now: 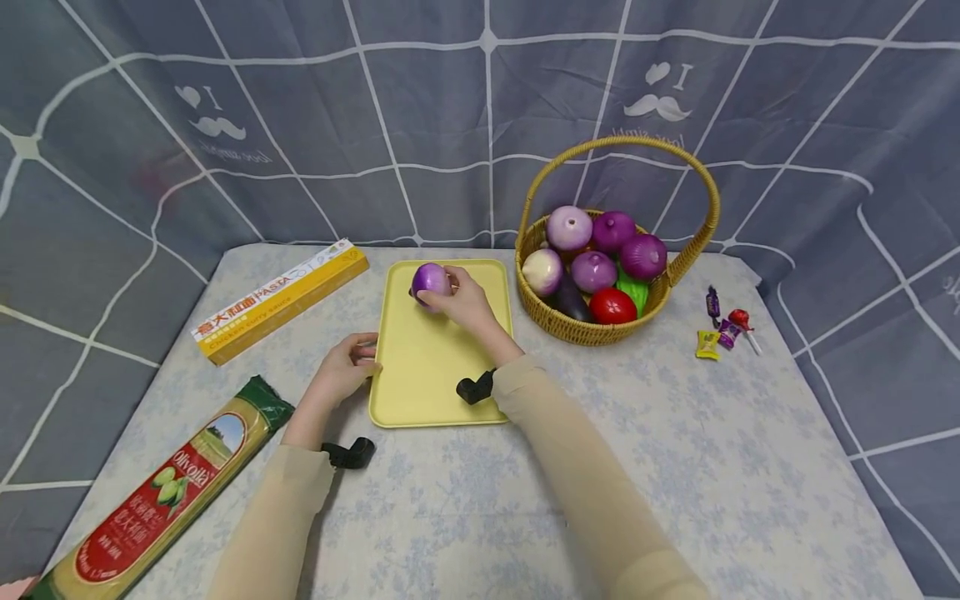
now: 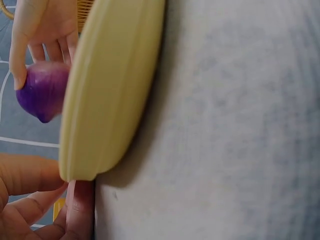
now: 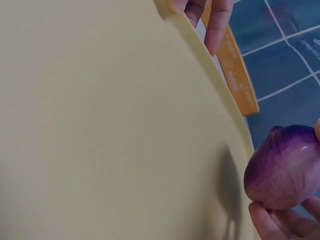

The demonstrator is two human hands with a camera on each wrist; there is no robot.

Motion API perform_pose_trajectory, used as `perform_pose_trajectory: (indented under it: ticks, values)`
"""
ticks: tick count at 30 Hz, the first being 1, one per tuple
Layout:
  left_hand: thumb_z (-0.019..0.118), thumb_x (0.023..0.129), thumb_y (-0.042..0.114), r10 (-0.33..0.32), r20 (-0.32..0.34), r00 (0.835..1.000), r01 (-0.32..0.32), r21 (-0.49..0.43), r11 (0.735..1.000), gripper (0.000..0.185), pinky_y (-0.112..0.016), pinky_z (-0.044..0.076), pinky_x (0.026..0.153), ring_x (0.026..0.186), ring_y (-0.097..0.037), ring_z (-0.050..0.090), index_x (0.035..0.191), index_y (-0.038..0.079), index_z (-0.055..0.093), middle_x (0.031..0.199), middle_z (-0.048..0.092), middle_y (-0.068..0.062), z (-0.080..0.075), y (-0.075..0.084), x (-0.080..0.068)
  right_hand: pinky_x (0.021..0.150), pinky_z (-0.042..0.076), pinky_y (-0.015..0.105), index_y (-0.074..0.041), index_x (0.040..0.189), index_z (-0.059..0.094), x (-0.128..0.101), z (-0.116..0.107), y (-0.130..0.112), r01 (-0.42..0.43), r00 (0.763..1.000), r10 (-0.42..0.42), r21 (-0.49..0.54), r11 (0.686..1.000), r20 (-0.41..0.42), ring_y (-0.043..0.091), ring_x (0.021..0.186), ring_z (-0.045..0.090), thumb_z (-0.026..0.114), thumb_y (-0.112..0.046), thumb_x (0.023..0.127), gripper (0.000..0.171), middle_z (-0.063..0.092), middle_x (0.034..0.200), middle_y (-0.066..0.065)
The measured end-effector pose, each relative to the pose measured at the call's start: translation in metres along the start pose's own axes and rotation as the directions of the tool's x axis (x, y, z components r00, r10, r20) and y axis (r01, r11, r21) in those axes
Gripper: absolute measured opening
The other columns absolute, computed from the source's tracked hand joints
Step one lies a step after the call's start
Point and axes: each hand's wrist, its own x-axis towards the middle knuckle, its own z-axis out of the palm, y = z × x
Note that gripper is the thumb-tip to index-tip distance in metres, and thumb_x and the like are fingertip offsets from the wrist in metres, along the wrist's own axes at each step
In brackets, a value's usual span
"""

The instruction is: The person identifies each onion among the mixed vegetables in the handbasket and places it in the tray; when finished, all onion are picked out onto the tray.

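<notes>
My right hand (image 1: 468, 304) grips a purple onion (image 1: 431, 285) between thumb and fingers, over the far part of a yellow tray (image 1: 427, 375). In the right wrist view the onion (image 3: 284, 167) casts a shadow on the tray, and its pointed tip faces away from the palm. At the tray's left edge, my left hand (image 1: 343, 369) pinches the rim. The left wrist view shows the thumb against the tray's edge (image 2: 110, 90) and fingers (image 2: 80, 207) below it.
A wicker basket (image 1: 577, 333) with a tall handle, holding several onions, an eggplant (image 1: 570, 302) and a tomato (image 1: 612, 307), stands right of the tray. Left lie a yellow pasta box (image 1: 281, 302) and a spaghetti pack (image 1: 165, 492). Candies (image 1: 707, 344) and a lollipop (image 1: 739, 318) lie far right.
</notes>
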Motion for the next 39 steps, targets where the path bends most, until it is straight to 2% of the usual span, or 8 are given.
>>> perform_pose_trajectory:
  ticks: [4, 9, 14, 21, 25, 29, 34, 39]
  values:
    - [0.058, 0.096, 0.007, -0.006, -0.007, 1.0, 0.007, 0.008, 1.0, 0.056, -0.027, 0.048, 0.078, 0.114, -0.033, 0.056, 0.148, 0.003, 0.039, 0.133, 0.053, -0.024, 0.0, 0.001, -0.001, 0.102, 0.047, 0.042, -0.006, 0.146, 0.042, 0.004, 0.007, 0.002, -0.016, 1.0, 0.016, 0.002, 1.0, 0.017, 0.03, 0.124, 0.055, 0.074, -0.033, 0.086, 0.074, 0.055, 0.137, 0.016]
    - [0.057, 0.095, 0.005, 0.021, -0.024, 0.999, -0.02, 0.039, 0.999, 0.055, -0.03, 0.049, 0.084, 0.112, -0.031, 0.057, 0.148, 0.002, 0.04, 0.133, 0.056, -0.023, 0.002, 0.004, -0.003, 0.105, 0.046, 0.04, -0.004, 0.148, 0.04, 0.007, 0.01, 0.004, -0.027, 0.999, 0.027, -0.03, 0.999, 0.017, 0.029, 0.129, 0.054, 0.07, -0.036, 0.09, 0.073, 0.054, 0.141, 0.017]
    - [0.057, 0.095, 0.005, 0.041, -0.035, 0.999, -0.04, 0.051, 0.998, 0.054, -0.03, 0.047, 0.084, 0.108, -0.029, 0.056, 0.147, 0.001, 0.042, 0.131, 0.056, -0.024, 0.004, 0.006, -0.002, 0.106, 0.046, 0.04, -0.001, 0.149, 0.039, 0.008, 0.012, 0.001, 0.001, 1.0, -0.001, -0.067, 0.998, 0.006, 0.03, 0.127, 0.055, 0.068, -0.037, 0.091, 0.074, 0.054, 0.141, 0.02]
    - [0.056, 0.095, 0.004, 0.051, -0.056, 0.997, -0.048, 0.064, 0.997, 0.053, -0.029, 0.046, 0.083, 0.105, -0.028, 0.055, 0.146, -0.001, 0.043, 0.128, 0.057, -0.023, 0.006, 0.008, -0.003, 0.103, 0.048, 0.04, -0.002, 0.148, 0.039, 0.008, 0.017, -0.002, 0.043, 0.999, -0.041, -0.098, 0.994, 0.028, 0.029, 0.124, 0.057, 0.074, -0.033, 0.088, 0.077, 0.053, 0.141, 0.018]
    - [0.055, 0.095, 0.004, 0.068, -0.054, 0.996, -0.065, 0.066, 0.996, 0.053, -0.028, 0.044, 0.082, 0.103, -0.026, 0.054, 0.146, -0.002, 0.042, 0.128, 0.057, -0.024, 0.006, 0.006, -0.003, 0.106, 0.046, 0.04, -0.002, 0.149, 0.039, 0.009, 0.018, -0.003, 0.019, 0.999, -0.016, -0.099, 0.995, 0.027, 0.03, 0.129, 0.053, 0.073, -0.033, 0.089, 0.075, 0.05, 0.145, 0.018]
    - [0.055, 0.095, 0.004, 0.072, -0.051, 0.996, -0.069, 0.054, 0.996, 0.053, -0.032, 0.047, 0.087, 0.107, -0.029, 0.056, 0.147, -0.001, 0.041, 0.13, 0.057, -0.025, 0.005, 0.004, -0.003, 0.111, 0.042, 0.039, -0.003, 0.149, 0.037, 0.005, 0.017, -0.003, -0.006, 0.999, 0.009, -0.086, 0.996, 0.04, 0.032, 0.136, 0.047, 0.071, -0.031, 0.091, 0.073, 0.046, 0.149, 0.02]
    - [0.056, 0.096, 0.005, 0.048, -0.055, 0.997, -0.045, 0.041, 0.998, 0.054, -0.039, 0.049, 0.094, 0.114, -0.033, 0.057, 0.148, 0.001, 0.041, 0.132, 0.056, -0.024, 0.005, 0.002, -0.004, 0.109, 0.044, 0.038, -0.004, 0.147, 0.043, 0.002, 0.013, -0.003, 0.004, 1.0, -0.002, -0.077, 0.997, 0.03, 0.031, 0.134, 0.05, 0.07, -0.029, 0.092, 0.066, 0.05, 0.147, 0.017]
    - [0.057, 0.096, 0.006, 0.037, -0.063, 0.997, -0.034, 0.045, 0.998, 0.053, -0.043, 0.049, 0.096, 0.117, -0.035, 0.057, 0.147, 0.001, 0.043, 0.132, 0.057, -0.024, 0.005, 0.001, -0.007, 0.105, 0.047, 0.034, -0.005, 0.137, 0.055, -0.011, -0.002, -0.01, 0.068, 0.998, -0.069, -0.049, 0.996, -0.002, 0.028, 0.127, 0.056, 0.066, -0.023, 0.095, 0.047, 0.059, 0.136, 0.013]
